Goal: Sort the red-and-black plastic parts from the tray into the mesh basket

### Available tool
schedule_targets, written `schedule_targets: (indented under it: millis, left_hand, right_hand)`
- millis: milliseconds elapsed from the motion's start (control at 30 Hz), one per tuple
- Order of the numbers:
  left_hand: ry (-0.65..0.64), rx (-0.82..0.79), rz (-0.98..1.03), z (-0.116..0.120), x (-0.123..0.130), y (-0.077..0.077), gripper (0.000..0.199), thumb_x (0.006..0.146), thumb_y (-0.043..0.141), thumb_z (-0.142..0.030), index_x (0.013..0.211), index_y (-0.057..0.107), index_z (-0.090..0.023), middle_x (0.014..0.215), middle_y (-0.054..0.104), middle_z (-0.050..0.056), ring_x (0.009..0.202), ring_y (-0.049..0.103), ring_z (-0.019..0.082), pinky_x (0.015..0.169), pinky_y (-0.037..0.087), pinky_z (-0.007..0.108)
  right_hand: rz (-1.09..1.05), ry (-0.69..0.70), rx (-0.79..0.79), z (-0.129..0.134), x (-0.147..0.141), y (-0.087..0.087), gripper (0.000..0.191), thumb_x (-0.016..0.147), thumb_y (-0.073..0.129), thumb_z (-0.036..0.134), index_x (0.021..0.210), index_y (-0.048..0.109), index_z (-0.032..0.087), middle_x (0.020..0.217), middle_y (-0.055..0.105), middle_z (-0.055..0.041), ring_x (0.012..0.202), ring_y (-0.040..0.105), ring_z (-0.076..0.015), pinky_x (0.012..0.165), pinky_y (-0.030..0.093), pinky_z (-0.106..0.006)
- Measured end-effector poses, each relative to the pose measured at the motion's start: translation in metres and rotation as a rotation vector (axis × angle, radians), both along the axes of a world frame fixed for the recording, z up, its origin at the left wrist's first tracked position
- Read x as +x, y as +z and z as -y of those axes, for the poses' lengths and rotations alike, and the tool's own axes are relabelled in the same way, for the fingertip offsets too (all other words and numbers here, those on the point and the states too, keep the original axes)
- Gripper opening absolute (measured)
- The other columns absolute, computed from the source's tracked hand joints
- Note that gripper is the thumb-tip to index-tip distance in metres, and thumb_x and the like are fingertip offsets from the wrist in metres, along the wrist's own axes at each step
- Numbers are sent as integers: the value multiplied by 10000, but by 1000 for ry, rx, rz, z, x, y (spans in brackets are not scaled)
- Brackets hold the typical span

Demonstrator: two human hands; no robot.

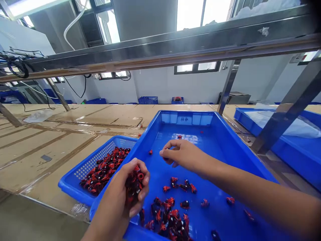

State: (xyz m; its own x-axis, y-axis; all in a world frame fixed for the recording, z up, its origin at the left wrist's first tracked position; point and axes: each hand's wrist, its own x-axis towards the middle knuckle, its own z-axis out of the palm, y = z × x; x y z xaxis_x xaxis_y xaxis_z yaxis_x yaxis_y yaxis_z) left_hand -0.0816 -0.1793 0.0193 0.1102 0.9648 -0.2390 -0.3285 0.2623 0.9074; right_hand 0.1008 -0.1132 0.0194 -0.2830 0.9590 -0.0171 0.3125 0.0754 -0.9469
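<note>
My left hand [125, 197] is curled round a handful of small shiny red-and-black pieces [134, 184], at the left wall of a large blue tray [225, 134]. My right hand [179, 154] hovers over the middle of this tray, thumb and fingers pinched together. Something dark shows at its fingertips, too small to make out. Below it, loose red-and-black pieces [173, 217] lie heaped at the tray's near end, with several scattered around. A single piece [150, 152] lies to the left of my right hand, and another [179, 137] just beyond it.
Left of the tray, a blue perforated basket [75, 174] holds many similar pieces. Both stand on a cardboard-covered table [32, 144]. A metal shelf beam [150, 50] crosses overhead, with a metal post [228, 87] behind the tray. At right is another blue tray [296, 147] with plastic sheeting.
</note>
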Motion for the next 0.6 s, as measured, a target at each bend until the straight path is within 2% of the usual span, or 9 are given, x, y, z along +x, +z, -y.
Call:
schedule_targets:
  millis: [133,200,300,400,500,533,600]
  left_hand:
    - [7,-33,9,-1,-3,1,282,819,546,-493,786,530,-214,622,445,-44,401,312,54,255,203,108]
    - [14,-57,9,-1,-2,3,290,816,546,-502,779,527,-215,607,426,-52,383,270,44,250,169,103]
    - [49,-91,-37,0,3,6,305,814,545,-509,766,516,-209,599,431,-54,376,263,36,274,140,98]
    - [60,-69,-121,-1,4,6,360,807,520,-564,769,521,-206,592,462,-48,371,275,38,297,107,110]
    - [-71,67,-357,-7,-7,4,404,792,524,-589,718,552,-193,552,486,-37,377,317,58,326,167,145]
    - [-93,149,-494,-8,-12,3,387,783,561,-560,687,570,-185,543,490,-33,405,351,67,361,214,154]
    - [-58,320,-776,-9,-24,1,324,764,634,-471,630,612,-176,533,503,-27,486,413,87,460,279,167]
  right_hand:
    - [125,-26,43,-2,0,-3,213,814,621,400,811,663,191,677,677,-23,564,588,-126,502,434,-240]
    - [212,-42,147,-1,0,-3,199,818,623,391,819,668,197,677,671,-12,569,585,-125,495,405,-238]
    - [336,-28,497,3,-3,-2,114,835,631,313,868,663,208,757,670,0,695,595,-140,599,417,-255]
    - [437,82,823,9,-7,-1,105,878,595,260,944,648,198,859,658,-28,839,574,-166,737,429,-287]
    - [484,188,968,15,-11,-3,146,925,521,260,966,642,190,901,638,-59,867,556,-178,756,435,-293]
    - [480,206,971,17,-12,-5,144,926,518,259,964,641,193,899,634,-59,863,557,-178,751,438,-291]
    - [447,212,908,21,-16,-7,108,905,553,247,958,638,207,879,631,-43,841,566,-172,737,447,-285]
